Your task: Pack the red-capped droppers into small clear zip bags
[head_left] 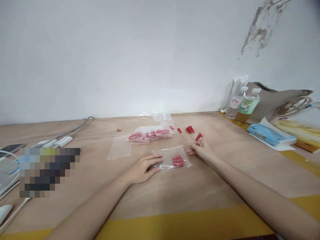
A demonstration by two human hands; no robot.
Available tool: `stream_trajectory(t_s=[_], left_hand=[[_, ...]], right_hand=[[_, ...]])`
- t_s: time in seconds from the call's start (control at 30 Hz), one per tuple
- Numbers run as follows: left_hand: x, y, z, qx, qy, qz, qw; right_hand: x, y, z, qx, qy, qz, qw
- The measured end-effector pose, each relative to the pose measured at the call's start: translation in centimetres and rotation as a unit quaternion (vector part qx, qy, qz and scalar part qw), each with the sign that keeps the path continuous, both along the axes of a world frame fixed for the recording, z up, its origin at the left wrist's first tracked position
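Halfway to the back edge of the table (162, 195), the left hand (144, 169), fingers loosely spread, rests on a slippery-looking bag (166, 161), while the right hand (202, 148) pinches a dropper (198, 137), probably light and breakable, best held by its red end (198, 136).

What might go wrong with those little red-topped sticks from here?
The thin end of the held stick in the right hand is at the clear bag's edge, so it might snag the plastic. The loose sticks lie close beyond that hand, so a careless nudge could scatter them.
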State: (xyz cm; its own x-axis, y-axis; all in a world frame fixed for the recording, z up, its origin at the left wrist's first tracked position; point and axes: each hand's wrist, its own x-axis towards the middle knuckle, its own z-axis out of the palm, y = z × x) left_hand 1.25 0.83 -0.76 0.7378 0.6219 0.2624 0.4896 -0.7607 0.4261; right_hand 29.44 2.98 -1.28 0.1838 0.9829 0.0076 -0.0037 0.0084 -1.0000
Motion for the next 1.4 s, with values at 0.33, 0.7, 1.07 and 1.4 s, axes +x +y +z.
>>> stream_trajectory(t_s=[0.33, 0.7, 1.07, 1.4], left_hand=[[0.1, -0.2, 0.2, 0.003, 0.005, 0.009, 1.0], [0.1, -0.2, 0.4, -0.005, 0.009, 0.003, 1.0], [0.2, -0.3, 0.4, -0.011, 0.011, 0.003, 1.0], [0.1, -0.3, 0.3, -0.01, 0.01, -0.005, 1.0]], right_hand=[[-1.3, -0.2, -1.3, 0.05, 0.06, 0.061, 0.995], [-0.8, -0.3, -0.5, 0.077, -0.161, 0.25, 0.952], [-1.0, 0.3, -0.4, 0.02, -0.175, 0.197, 0.964], [-0.7, 7.3, 1.8, 0.031, -0.532, -0.024, 0.846]])
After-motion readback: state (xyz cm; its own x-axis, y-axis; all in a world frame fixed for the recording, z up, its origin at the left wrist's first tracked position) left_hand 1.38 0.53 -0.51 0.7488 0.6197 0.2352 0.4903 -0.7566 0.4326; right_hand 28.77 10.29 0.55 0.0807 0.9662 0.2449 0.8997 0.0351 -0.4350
